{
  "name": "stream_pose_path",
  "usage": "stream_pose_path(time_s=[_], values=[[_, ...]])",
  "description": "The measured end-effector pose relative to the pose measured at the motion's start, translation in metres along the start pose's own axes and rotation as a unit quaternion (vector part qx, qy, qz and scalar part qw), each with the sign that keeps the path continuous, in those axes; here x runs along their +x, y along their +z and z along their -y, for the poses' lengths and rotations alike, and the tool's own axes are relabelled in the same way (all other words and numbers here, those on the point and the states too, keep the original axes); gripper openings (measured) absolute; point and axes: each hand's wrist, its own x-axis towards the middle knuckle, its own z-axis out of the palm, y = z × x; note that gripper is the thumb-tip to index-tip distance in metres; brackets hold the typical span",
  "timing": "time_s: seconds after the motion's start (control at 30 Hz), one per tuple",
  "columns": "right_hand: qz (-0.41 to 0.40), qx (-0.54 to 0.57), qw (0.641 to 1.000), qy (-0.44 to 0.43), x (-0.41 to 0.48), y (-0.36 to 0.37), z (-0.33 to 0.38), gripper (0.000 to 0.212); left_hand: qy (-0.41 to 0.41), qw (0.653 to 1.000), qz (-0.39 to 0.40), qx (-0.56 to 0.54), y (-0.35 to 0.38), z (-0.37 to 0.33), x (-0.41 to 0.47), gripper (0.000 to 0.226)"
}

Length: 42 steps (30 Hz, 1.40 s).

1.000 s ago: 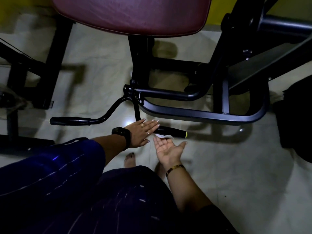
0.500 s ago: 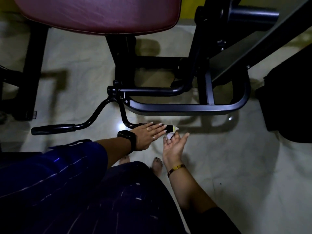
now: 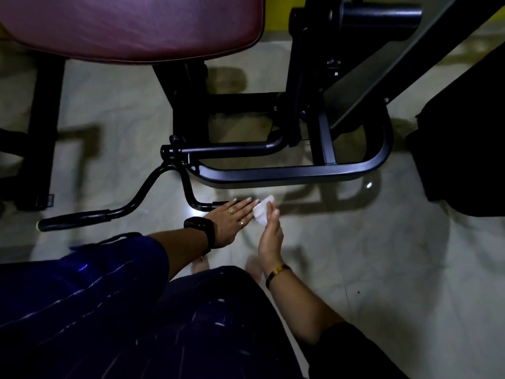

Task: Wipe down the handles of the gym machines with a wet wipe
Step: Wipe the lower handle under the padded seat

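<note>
Left hand flat, fingers straight, on the near handle; right hand pinches the wet wipe at its tip. Handle runs left to right; far handle lies off the left hand's side

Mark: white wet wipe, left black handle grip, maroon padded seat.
white wet wipe point(image 3: 259, 213), head view, centre of wad
left black handle grip point(image 3: 73, 218), head view, mid-length
maroon padded seat point(image 3: 131, 26), head view, cushion top

1 handle grip mostly hidden under left hand & wet wipe; maroon seat pad cut off at top; black shape at frame edge too dark to ID
</note>
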Motion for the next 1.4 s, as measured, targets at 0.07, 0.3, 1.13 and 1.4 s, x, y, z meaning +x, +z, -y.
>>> stream_pose_path(time_s=[0.07, 0.3, 1.13, 1.4], values=[[0.004, -0.012, 1.0, 0.001, -0.006, 0.001, -0.007, 0.06, 0.0, 1.0, -0.006, -0.001, 0.001, 0.0, -0.001, 0.074], [0.037, -0.03, 0.998, 0.047, 0.028, -0.009, 0.032, 0.054, -0.017, 1.0, -0.006, 0.002, 0.001, -0.002, -0.001, 0.078], [-0.102, -0.034, 0.994, 0.031, 0.031, -0.009, 0.004, 0.012, -0.014, 1.0, -0.013, -0.013, 0.002, -0.002, -0.003, 0.079], [0.01, -0.123, 0.99, -0.064, 0.044, -0.007, 0.025, 0.025, -0.007, 1.0, 0.003, -0.008, -0.002, 0.0, -0.003, 0.078]])
